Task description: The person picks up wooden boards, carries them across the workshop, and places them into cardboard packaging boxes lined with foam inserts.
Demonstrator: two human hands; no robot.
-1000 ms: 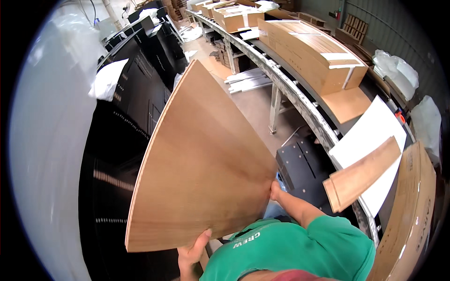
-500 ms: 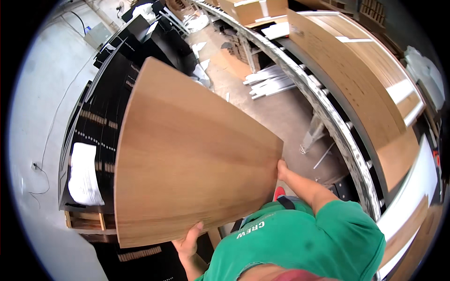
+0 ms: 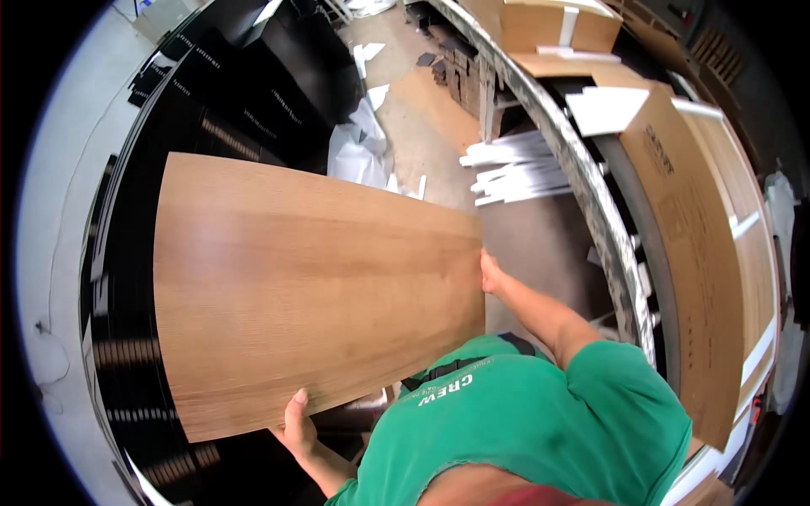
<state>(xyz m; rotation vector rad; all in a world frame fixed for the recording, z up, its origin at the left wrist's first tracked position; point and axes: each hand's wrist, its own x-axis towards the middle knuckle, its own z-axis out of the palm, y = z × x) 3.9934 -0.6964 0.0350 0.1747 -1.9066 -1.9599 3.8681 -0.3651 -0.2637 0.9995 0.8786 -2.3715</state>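
A large flat wood-grain panel (image 3: 312,287) spans the space in front of me, tilted, with its far end over the stacks on the left. My left hand (image 3: 297,426) grips its near lower edge, thumb on the upper face and the other fingers hidden beneath. At the panel's right edge, my right hand (image 3: 490,271) is closed round the side, its fingertips out of sight behind the board. Both arms reach out from green sleeves.
Stacked black panels (image 3: 126,295) line the left side by the wall. On the right curves a roller conveyor (image 3: 582,169) bearing a long flat carton (image 3: 692,278) and a cardboard box (image 3: 557,29). White strips (image 3: 519,173) and plastic sheeting (image 3: 359,148) lie on the floor.
The panel has swung left and its far end has come lower, both hands moving with it. My view has turned, so the conveyor and stacks appear shifted.
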